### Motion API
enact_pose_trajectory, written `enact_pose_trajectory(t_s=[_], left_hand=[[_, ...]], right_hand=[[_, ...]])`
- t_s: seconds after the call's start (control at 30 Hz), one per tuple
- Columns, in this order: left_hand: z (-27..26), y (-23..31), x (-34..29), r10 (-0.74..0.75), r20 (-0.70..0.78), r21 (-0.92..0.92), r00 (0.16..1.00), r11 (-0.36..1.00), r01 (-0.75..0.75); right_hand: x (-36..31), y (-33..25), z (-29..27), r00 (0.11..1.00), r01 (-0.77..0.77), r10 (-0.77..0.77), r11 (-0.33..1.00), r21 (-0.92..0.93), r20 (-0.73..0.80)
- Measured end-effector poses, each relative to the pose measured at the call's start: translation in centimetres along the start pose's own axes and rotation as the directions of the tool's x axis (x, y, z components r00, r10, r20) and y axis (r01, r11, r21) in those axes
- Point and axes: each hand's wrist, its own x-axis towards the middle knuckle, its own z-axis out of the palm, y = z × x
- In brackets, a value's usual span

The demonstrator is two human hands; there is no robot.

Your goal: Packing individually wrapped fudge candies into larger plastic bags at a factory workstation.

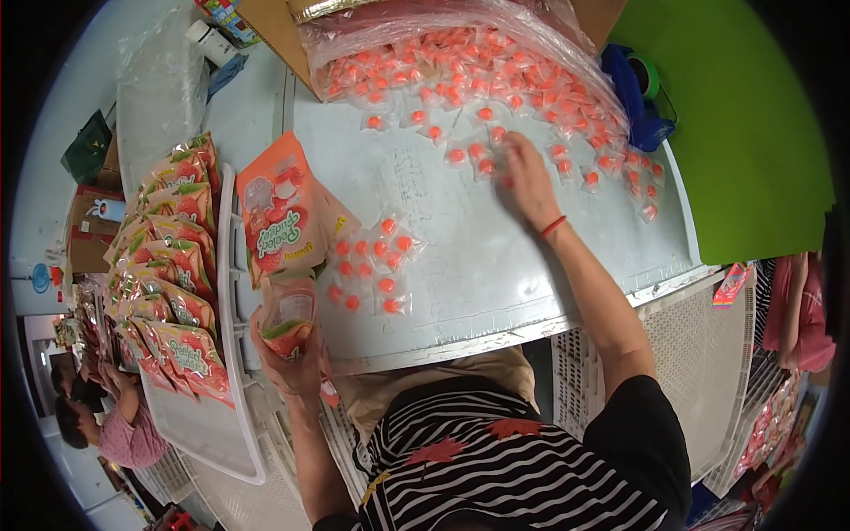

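Observation:
My left hand (290, 370) is closed around a small red and green candy pouch (288, 326) at the table's near left edge. The pouch's upper part looks open. Just beyond it lie flat pink pouches (282, 208) with strawberry pictures, stacked and overlapping. Beside them is a loose cluster of clear-wrapped red candies (387, 285). My right hand (529, 181), a red cord on its wrist, reaches over the middle of the table, next to a few wrapped candies (479, 152). Its fingers are smeared by motion, so any candy in them cannot be made out.
A cardboard box (270, 31) lies at the far side, its plastic liner spilling many wrapped candies (460, 62). To the left, a white crate (248, 425) holds rows of filled pouches (177, 265). A blue tape dispenser (651, 133) sits at the right edge. Other people work at both sides.

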Motion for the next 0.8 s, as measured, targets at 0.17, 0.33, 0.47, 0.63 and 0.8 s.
enact_pose_trajectory(t_s=[0.17,0.33,0.47,0.63,0.8], left_hand=[[-0.2,0.5,0.0,0.003,0.019,-0.016,1.000,1.000,-0.003],[-0.5,-0.2,-0.2,-0.024,0.030,-0.072,0.999,0.997,0.026],[-0.7,-0.5,-0.2,0.062,0.044,-0.003,0.997,0.998,-0.062],[-0.1,0.9,0.0,0.072,0.035,0.049,0.997,0.996,-0.073],[-0.2,1.0,-0.3,0.080,0.031,-0.017,0.996,0.997,-0.079]], right_hand=[[1.9,3.0,-4.2,0.983,-0.182,0.182,0.983,0.010,0.003],[1.5,4.1,-5.4,0.986,-0.133,0.160,0.933,0.336,-0.055],[1.8,2.0,-4.7,0.984,-0.180,0.181,0.976,0.118,0.006],[1.5,-0.8,-1.4,0.903,0.423,-0.277,0.713,-0.560,0.329],[-0.3,-1.7,-0.9,0.873,0.431,-0.202,0.746,-0.507,0.444]])
